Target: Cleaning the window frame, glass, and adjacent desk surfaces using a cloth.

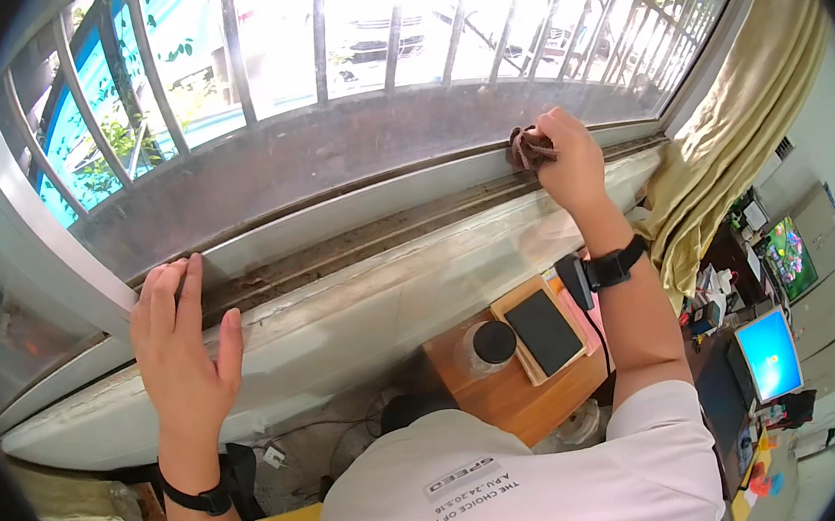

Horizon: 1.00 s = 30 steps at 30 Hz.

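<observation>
While a white T-shirt (518, 472) lies nearest, behind both sets of fingers, a black wristband (197, 499) circles the left wrist and a black strap (619, 263) the right one. The left hand (180, 349) holds nothing: its fingers reach forward, loosely parted, the thumb well out to the side, with the tips at the foot of the white sliding-window frame (29, 187). Well apart from it, the right hand (574, 167) has its fingers gripped round a crumpled dark-brown cloth (529, 149), which bunches out to the left of them at the window's lower rail (362, 209); whether it touches there I cannot tell.

Between the two hands' fingers runs a dirt-darkened window track (355, 241), with a pale sill (391, 298) on its near side. Lower down, beneath the right fingers, a wooden table (460, 387) bears a black-lidded clear jar (492, 344) and, just beside it, a flat black rectangle (545, 334). Right of those fingers hangs a yellow-green curtain (754, 98), with a blue-lit monitor (769, 357) farther off. Beyond all the fingertips come the glass pane (355, 136), metal bars (319, 39) and, outside, green leaves (135, 142).
</observation>
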### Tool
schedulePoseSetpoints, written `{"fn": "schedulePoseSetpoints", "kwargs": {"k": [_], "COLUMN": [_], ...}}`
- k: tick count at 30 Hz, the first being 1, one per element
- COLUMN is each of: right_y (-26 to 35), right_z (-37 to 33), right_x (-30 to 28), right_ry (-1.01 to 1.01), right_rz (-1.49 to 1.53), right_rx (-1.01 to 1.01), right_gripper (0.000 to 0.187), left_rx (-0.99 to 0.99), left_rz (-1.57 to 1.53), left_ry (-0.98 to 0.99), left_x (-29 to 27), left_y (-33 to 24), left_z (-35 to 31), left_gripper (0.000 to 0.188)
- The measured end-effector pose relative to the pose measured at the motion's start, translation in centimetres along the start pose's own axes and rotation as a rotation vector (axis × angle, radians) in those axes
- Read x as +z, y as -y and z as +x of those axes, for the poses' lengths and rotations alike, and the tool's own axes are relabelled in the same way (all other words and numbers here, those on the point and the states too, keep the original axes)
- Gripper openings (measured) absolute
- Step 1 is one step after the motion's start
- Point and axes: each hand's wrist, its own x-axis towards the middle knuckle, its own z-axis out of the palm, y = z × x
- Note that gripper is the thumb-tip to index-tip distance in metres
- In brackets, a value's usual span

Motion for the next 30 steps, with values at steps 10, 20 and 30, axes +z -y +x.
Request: {"fn": "schedulePoseSetpoints", "kwargs": {"k": [10,20,30], "right_y": [18.1,-3.9,11.0], "right_z": [1.4,-1.1,1.0], "right_x": [1.8,0.6,1.6], "right_ry": [-0.054,-0.117,-0.081], "right_rz": [0.502,0.123,0.404], "right_rx": [-0.305,0.133,-0.251], "right_gripper": [0.023,0.022,0.033], "left_rx": [0.004,0.007,-0.014], "left_rz": [0.033,0.106,0.153], "left_ry": [0.032,0.077,0.092], "left_x": [0.5,-0.1,0.3], "left_y": [-0.1,-0.7,0.3], "left_z": [0.3,0.4,-0.3], "left_gripper": [0.052,0.055,0.056]}}
